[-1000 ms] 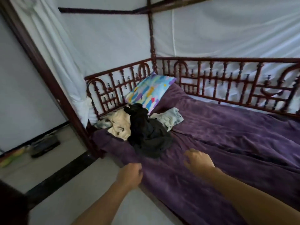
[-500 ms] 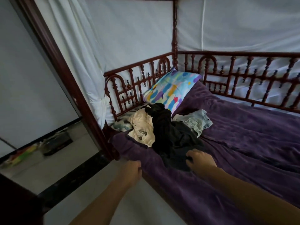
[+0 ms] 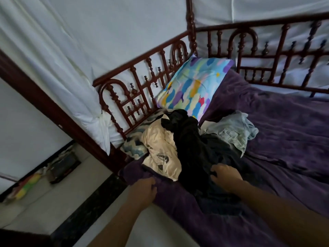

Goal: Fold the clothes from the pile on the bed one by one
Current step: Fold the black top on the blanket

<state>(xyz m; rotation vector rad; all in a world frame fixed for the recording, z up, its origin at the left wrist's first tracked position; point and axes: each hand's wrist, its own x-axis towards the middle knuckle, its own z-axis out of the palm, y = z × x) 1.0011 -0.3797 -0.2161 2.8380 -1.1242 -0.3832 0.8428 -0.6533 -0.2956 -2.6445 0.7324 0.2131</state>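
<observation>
A pile of clothes lies at the bed's left end: a cream printed shirt [image 3: 160, 152], a black garment [image 3: 194, 148] draped over the middle, and a pale blue-grey piece [image 3: 235, 132] on the right. My right hand [image 3: 226, 177] lies on the lower part of the black garment, its fingers curled into the fabric. My left hand [image 3: 144, 188] sits at the bed's edge just below the cream shirt, fingers loosely curled, holding nothing that I can see. A blue-and-white patterned cloth [image 3: 133, 147] pokes out at the pile's left.
The purple blanket [image 3: 284, 139] covers the bed. A colourful pillow [image 3: 192, 86] leans on the carved dark-red wooden rail [image 3: 135, 90] behind the pile. White netting hangs around the frame. A bedpost [image 3: 53, 111] stands left; floor clutter [image 3: 60, 166] lies beyond it.
Both hands moved forward to the pile. My right hand went from the bare blanket onto the black garment, and my left reached the bed's edge below the cream shirt. The view moved closer.
</observation>
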